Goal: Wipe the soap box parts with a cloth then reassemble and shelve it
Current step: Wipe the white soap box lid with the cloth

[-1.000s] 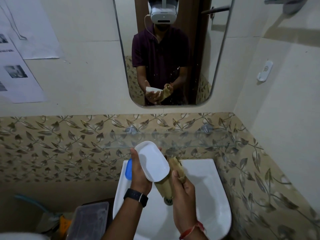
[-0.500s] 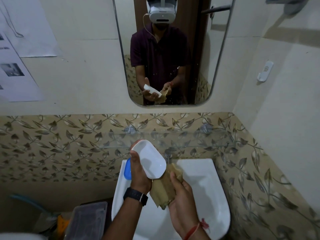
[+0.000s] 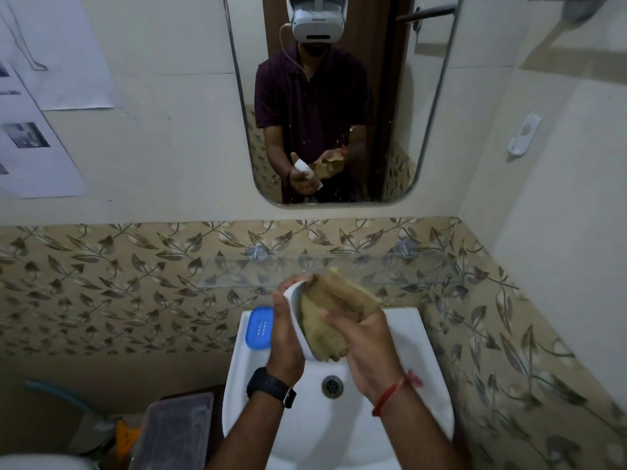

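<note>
My left hand grips the white soap box tray on edge above the basin, its hollow side facing right. My right hand presses a crumpled tan cloth into that hollow, and the cloth covers most of the tray's inside. The blue perforated soap box part lies flat on the sink's back left corner, just left of my left hand.
A white sink with a drain lies below my hands. A glass shelf runs along the leaf-patterned tiles just behind them. A mirror hangs above. A clear plastic box and clutter sit low left.
The tray has turned from facing up to standing on edge. My right hand has risen from below it and pushed the cloth into its hollow.
</note>
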Demonstrator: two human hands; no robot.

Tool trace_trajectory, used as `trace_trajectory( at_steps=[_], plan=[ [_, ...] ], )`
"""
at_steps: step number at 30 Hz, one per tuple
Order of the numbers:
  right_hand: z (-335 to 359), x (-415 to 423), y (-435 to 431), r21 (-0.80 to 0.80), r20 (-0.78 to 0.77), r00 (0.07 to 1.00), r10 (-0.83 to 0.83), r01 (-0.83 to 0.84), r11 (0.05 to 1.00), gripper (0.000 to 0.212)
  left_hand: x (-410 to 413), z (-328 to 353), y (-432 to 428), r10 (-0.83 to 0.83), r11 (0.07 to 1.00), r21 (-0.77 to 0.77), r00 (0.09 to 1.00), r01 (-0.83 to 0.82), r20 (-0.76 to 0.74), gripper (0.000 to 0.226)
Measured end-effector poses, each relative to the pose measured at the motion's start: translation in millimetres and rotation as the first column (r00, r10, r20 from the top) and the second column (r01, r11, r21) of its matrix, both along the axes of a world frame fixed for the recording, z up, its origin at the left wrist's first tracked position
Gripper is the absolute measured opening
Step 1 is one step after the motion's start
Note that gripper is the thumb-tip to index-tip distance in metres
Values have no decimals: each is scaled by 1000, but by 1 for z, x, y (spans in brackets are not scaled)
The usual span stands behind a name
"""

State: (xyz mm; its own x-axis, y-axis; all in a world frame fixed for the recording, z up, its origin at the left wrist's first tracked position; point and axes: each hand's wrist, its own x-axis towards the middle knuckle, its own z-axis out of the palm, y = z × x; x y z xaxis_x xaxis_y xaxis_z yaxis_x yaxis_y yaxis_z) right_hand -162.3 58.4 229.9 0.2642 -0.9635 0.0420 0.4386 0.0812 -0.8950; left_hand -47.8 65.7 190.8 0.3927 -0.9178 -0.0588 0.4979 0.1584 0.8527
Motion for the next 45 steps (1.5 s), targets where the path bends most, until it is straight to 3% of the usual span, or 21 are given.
trace_trajectory(
  at_steps=[2,5,8,10,14,16,19,22,24,25,28,30,31,33,35,37,39,41,43,45],
  plan=[
    [-4,18,2,-86,-118,992,-54,44,995,48,-8,-1,0,-59,998,-10,997,59,-43,68],
    [-10,21,1,-220,-319,945,-69,-3,975,32,-4,-5,-2,-30,999,-13,997,29,-67,62],
    [-13,10,-3,-344,-638,762,-112,-152,926,12,5,-6,-2,-2,999,36,995,5,-96,64],
    [-13,8,-4,-411,-725,660,-197,-185,893,10,8,-5,-3,-3,998,55,994,9,-114,70],
    [-7,22,-4,-486,-640,632,-437,109,867,14,5,-3,-5,-6,999,45,994,12,-112,64],
    [-2,28,-3,-426,-570,714,-407,167,889,16,2,-6,-5,-9,999,51,997,13,-78,63],
    [1,20,-2,-443,-561,809,-178,-112,890,11,7,-8,-1,-16,997,74,999,20,-44,61],
    [-3,4,-3,-453,-754,648,-110,-390,802,16,15,-7,1,18,993,118,999,-14,-32,63],
    [-8,2,-5,-475,-796,550,-251,-312,823,13,18,-6,2,24,991,130,999,-21,-21,74],
    [-9,4,-5,-488,-771,555,-313,-199,850,13,16,-5,1,7,990,139,1000,-4,-19,79],
    [-2,18,-3,-436,-590,738,-327,49,899,12,5,-4,1,-36,992,117,999,37,-9,74],
    [4,21,-3,-442,-537,816,-213,-57,895,24,3,-5,2,7,994,108,999,-2,-42,67],
    [8,17,-3,-468,-566,812,-138,-179,865,27,6,-5,2,25,994,109,998,-19,-49,64],
    [15,7,-5,-472,-704,709,-31,-436,766,36,14,-3,0,49,992,113,999,-47,-16,63],
    [12,-1,-11,-435,-844,531,-75,-595,676,32,18,-1,0,51,991,121,998,-55,31,64],
    [9,-2,-15,-461,-850,481,-217,-479,747,27,15,0,-1,-5,995,99,1000,4,11,59],
    [8,7,-13,-553,-747,553,-369,-209,806,20,8,1,-3,-55,996,72,998,54,10,58],
    [8,15,-9,-563,-626,667,-405,-27,826,14,3,2,-3,-65,996,59,998,64,13,58],
    [11,15,-7,-459,-622,746,-239,-101,882,10,5,7,0,-44,997,55,999,44,-13,61],
    [12,6,-8,-404,-727,683,-69,-346,847,10,12,10,-2,-3,997,82,1000,3,-3,64]
  ],
)
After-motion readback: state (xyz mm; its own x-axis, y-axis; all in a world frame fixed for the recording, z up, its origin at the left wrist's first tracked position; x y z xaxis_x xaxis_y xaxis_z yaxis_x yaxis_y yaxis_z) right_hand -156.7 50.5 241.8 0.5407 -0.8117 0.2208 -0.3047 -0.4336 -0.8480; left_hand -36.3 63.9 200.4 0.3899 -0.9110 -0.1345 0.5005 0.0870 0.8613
